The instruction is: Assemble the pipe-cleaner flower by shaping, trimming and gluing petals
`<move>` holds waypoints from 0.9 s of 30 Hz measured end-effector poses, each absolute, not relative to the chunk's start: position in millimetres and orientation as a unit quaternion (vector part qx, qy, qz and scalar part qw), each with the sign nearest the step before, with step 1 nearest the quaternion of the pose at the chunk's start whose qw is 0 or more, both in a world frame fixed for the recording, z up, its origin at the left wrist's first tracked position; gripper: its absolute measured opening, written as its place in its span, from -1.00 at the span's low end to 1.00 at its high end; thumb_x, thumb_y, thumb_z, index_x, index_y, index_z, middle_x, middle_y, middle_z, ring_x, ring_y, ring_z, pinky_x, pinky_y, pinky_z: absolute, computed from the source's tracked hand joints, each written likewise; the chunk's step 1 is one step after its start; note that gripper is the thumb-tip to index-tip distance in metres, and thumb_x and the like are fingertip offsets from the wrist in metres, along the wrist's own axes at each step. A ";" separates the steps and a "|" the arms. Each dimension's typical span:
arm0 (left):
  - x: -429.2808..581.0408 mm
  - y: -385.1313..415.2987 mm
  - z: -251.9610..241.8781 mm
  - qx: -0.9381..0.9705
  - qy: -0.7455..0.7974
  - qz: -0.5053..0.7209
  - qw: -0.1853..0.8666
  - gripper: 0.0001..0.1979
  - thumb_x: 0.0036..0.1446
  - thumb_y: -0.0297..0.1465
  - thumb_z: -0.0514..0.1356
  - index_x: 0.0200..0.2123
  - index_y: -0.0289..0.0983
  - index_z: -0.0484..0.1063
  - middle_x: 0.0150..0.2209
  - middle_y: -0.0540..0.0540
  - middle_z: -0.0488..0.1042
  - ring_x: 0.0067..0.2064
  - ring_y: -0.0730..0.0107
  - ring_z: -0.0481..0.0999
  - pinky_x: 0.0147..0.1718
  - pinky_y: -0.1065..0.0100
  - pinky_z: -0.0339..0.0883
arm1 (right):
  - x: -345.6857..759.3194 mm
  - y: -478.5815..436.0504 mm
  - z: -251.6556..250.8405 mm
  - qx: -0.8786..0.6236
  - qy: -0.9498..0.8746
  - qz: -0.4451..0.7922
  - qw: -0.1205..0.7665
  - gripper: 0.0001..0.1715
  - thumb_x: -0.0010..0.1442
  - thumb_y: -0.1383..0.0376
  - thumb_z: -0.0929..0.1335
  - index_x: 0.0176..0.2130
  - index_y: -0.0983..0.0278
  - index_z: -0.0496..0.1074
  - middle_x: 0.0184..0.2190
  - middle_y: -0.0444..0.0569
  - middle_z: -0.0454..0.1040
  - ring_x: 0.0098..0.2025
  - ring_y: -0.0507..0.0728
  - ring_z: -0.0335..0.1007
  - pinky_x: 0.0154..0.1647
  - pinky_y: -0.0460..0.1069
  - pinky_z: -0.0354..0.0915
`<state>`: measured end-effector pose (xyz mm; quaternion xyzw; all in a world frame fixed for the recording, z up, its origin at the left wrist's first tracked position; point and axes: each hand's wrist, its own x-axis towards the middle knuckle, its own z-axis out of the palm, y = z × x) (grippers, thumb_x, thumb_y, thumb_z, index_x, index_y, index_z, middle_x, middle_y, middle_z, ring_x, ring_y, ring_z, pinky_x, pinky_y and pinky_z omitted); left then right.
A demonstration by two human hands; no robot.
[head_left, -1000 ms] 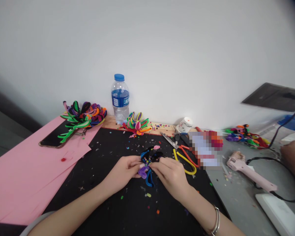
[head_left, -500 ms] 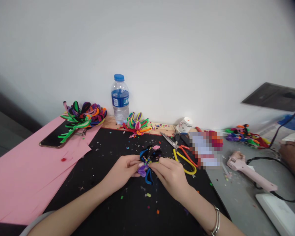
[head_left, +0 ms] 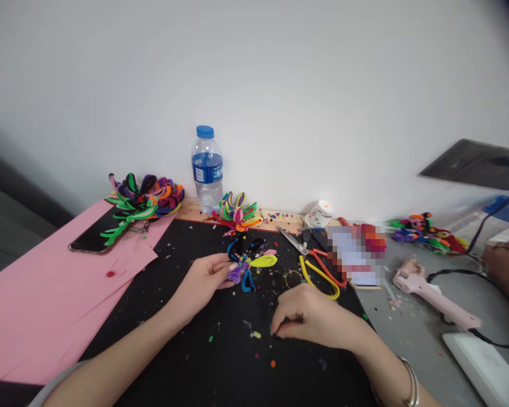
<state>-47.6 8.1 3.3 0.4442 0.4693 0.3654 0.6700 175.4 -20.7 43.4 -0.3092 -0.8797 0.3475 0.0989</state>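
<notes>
A small flower of looped pipe cleaners [head_left: 263, 260], with purple, blue, black and yellow petals, is pinched at its purple petal by my left hand [head_left: 206, 282]. Lower and to the right, my right hand [head_left: 307, 319] is apart from the flower, just over the black mat [head_left: 220, 367]. Its fingers are curled with the thumb and fingertips close together near the mat; whether something tiny is between them is too small to tell. Coloured scraps lie scattered around both hands.
Scissors [head_left: 318, 271] with red and yellow handles lie behind my right hand. Pipe cleaner bundles, a water bottle [head_left: 207, 169] and a white cup [head_left: 319, 214] stand along the wall. A pink glue gun [head_left: 436, 297] and another person's hand [head_left: 507, 271] are at the right.
My right hand has let go of the flower and moved down and right toward the mat. The flower, still in my left hand, has shifted slightly left and up; its yellow petal now shows.
</notes>
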 end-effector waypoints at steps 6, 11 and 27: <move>-48.1 10.6 2.8 0.440 0.473 0.374 0.665 -0.79 -0.04 -0.30 0.19 -0.32 -0.28 0.45 -0.36 -0.04 0.52 -0.27 0.41 0.46 -0.19 0.36 0.32 | 170.0 -28.8 35.7 -0.305 -0.883 0.352 0.063 -0.86 0.00 0.41 0.38 -0.36 0.24 0.49 -0.46 -0.19 0.47 -0.44 -0.06 0.34 -0.41 -0.19 0.18; -47.2 11.1 3.2 0.438 0.483 0.363 0.665 -0.78 -0.04 -0.32 0.19 -0.29 -0.28 0.44 -0.30 -0.06 0.51 -0.24 0.41 0.45 -0.19 0.38 0.32 | 171.5 -29.8 30.3 -0.275 -0.885 0.375 0.009 -0.85 -0.05 0.41 0.40 -0.37 0.26 0.51 -0.47 -0.20 0.48 -0.46 -0.07 0.34 -0.43 -0.21 0.15; -43.8 6.7 2.0 0.474 0.461 0.334 0.672 -0.78 0.00 -0.30 0.17 -0.29 -0.30 0.43 -0.33 -0.05 0.52 -0.25 0.38 0.45 -0.25 0.39 0.32 | 172.6 -28.1 37.4 -0.348 -0.841 0.362 0.203 -0.87 0.09 0.37 0.32 -0.39 0.28 0.49 -0.52 -0.15 0.45 -0.50 -0.08 0.32 -0.46 -0.21 0.19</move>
